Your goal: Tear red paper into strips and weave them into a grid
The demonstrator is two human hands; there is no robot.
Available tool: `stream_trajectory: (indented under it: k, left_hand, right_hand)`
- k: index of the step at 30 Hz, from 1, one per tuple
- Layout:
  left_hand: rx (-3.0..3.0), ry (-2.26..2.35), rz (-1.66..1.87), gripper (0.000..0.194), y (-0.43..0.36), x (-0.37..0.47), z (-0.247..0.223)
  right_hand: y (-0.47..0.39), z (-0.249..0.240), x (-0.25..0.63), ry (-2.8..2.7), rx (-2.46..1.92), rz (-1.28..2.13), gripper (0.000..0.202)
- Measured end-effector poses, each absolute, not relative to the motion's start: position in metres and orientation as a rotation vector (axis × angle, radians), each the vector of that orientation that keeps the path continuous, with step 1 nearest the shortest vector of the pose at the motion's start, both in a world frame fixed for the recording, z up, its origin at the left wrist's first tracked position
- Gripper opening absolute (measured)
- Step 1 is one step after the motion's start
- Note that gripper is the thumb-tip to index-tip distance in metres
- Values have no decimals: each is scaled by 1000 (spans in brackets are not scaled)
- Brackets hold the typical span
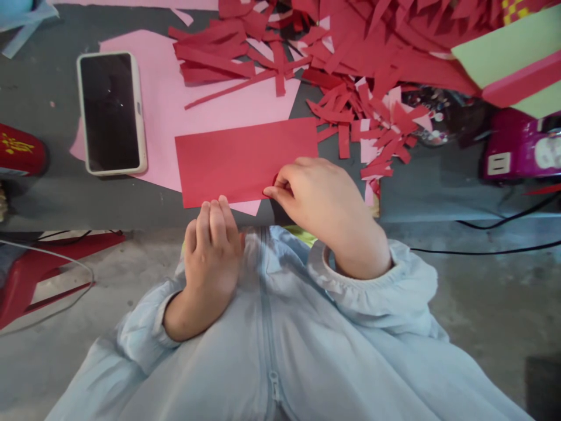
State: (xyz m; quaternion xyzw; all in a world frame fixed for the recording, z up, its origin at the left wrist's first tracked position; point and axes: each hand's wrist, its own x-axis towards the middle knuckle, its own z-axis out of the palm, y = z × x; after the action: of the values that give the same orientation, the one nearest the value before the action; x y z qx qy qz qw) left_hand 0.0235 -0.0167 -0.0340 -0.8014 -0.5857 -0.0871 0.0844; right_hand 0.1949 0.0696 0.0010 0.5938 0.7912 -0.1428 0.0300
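Note:
A red paper sheet (245, 155), a long rectangle, lies at the table's front edge on top of pink paper. My right hand (326, 204) is closed in a pinch at the sheet's near edge, right of the middle, its thumb and forefinger around a bit of red paper there. The other fingers curl under and are partly hidden. My left hand (213, 251) has its fingers stretched out side by side, the tips touching the sheet's near edge. Its thumb is mostly hidden. Beneath the red sheet, the pink paper (164, 99) spreads to the back and left.
A phone (111, 111) rests on the pink paper at the left, near a red can (20, 151). Red and pink paper strips (342, 105) are heaped at the back and right. Beyond them sits a purple box (521, 146). Black cables (491, 251) hang below the table edge.

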Motion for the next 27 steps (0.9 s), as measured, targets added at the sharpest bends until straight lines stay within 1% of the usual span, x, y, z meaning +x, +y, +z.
stream_trajectory:
  k: [3,8,14,20,27]
  left_hand:
    - [-2356,-1760,-262,51,-16,26,-35]
    - [-2450,-1646,-351,50,-14,37,-42]
    - [-2411,-1503,-353,38,-9,54,-47]
    - [-2432,-1516,-382,40,-9,53,-43]
    - [-2420,-1513,-386,39,-8,55,-39]
  right_hand:
    - [70,2,195,2427,1848,-453,26]
    - [72,3,193,2410,1832,-447,23]
    - [72,5,190,2375,1857,-479,23]
    - [68,2,192,2397,1888,-514,24]
    - [60,-4,215,2499,2004,-517,19]
